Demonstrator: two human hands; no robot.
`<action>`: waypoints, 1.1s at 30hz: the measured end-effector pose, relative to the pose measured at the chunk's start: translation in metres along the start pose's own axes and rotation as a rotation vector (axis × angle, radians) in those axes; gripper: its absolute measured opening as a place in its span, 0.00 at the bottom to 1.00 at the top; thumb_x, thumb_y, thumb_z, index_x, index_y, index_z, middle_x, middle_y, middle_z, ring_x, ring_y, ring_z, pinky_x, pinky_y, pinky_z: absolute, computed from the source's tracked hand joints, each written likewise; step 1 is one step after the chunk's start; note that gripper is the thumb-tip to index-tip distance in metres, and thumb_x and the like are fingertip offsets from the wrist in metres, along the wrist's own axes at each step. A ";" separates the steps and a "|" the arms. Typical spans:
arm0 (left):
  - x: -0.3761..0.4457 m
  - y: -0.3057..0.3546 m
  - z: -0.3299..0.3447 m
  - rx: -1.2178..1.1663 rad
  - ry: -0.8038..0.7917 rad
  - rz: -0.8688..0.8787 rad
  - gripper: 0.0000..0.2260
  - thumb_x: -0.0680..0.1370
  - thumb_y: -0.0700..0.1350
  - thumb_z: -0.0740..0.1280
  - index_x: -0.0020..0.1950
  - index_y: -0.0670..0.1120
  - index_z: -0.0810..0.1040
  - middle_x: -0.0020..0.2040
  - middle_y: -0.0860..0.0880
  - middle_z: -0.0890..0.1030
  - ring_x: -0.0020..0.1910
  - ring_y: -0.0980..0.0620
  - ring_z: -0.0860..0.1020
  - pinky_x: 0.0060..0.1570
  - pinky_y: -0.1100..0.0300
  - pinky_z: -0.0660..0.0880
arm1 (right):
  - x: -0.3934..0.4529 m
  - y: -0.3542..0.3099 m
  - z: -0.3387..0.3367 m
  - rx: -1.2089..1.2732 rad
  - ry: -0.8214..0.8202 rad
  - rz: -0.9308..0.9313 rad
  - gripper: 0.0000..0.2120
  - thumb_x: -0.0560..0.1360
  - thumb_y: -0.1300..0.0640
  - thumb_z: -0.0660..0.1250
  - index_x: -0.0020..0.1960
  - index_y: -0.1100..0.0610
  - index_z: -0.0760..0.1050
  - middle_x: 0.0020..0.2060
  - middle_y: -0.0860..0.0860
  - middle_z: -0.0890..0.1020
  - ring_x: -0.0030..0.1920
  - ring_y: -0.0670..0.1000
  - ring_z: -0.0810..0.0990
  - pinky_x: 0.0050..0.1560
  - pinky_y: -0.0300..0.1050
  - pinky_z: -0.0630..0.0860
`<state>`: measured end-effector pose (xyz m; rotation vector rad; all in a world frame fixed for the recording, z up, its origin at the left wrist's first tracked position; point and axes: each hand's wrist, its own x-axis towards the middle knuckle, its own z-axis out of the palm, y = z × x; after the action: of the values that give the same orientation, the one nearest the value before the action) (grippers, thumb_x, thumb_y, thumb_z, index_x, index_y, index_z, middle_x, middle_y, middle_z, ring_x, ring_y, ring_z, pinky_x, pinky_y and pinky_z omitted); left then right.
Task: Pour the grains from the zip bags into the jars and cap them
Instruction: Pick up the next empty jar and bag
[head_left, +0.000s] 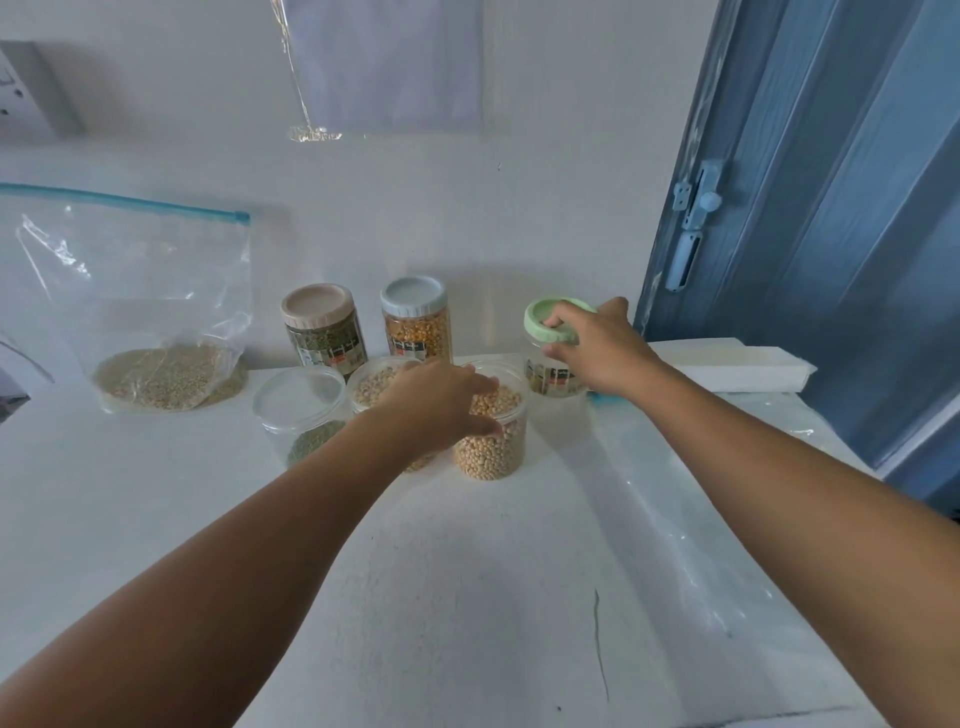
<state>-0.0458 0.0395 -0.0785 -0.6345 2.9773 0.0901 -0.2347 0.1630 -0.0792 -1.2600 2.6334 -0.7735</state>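
Observation:
My left hand (441, 402) curls round the open jar of yellow beans (491, 447) near the middle of the white table. To its right, my right hand (597, 345) grips the green lid (545, 322) on an otherwise see-through jar (550, 376). Left of the bean jar stand an open jar of pale beans (371, 387) and an open jar with green grains low inside (301, 415). Behind them are two capped jars, one with a beige lid (317, 309) and one with a pale blue lid (414, 296). A zip bag holding pale grains (166, 374) leans against the wall at left.
A blue door with a latch (693, 223) stands at the right. A white box (743, 371) lies at the table's back right, and flat clear plastic (701, 499) covers the table's right side. A clear sheet (384, 67) hangs on the wall above.

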 end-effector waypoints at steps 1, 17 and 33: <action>-0.001 0.000 0.000 0.007 0.003 0.008 0.32 0.78 0.66 0.67 0.80 0.58 0.68 0.79 0.50 0.70 0.76 0.44 0.70 0.76 0.41 0.64 | -0.009 0.001 -0.001 -0.001 0.006 0.002 0.09 0.83 0.47 0.67 0.62 0.44 0.73 0.60 0.54 0.62 0.53 0.60 0.76 0.52 0.48 0.75; -0.020 -0.008 0.019 -0.115 0.047 0.086 0.46 0.76 0.67 0.71 0.85 0.58 0.49 0.85 0.45 0.54 0.83 0.38 0.49 0.78 0.35 0.42 | -0.142 -0.028 0.003 0.077 0.021 0.068 0.09 0.82 0.48 0.68 0.62 0.41 0.75 0.60 0.51 0.64 0.57 0.53 0.73 0.47 0.36 0.69; -0.179 -0.117 0.059 -1.048 0.461 -0.256 0.40 0.65 0.44 0.86 0.72 0.56 0.70 0.60 0.60 0.80 0.59 0.58 0.80 0.53 0.63 0.80 | -0.132 -0.188 0.097 0.260 -0.306 -0.456 0.15 0.79 0.47 0.72 0.66 0.43 0.79 0.69 0.51 0.65 0.68 0.52 0.72 0.64 0.35 0.61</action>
<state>0.1695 0.0096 -0.1223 -1.2340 3.0074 1.7506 0.0115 0.1263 -0.0838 -1.7578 1.9588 -0.8627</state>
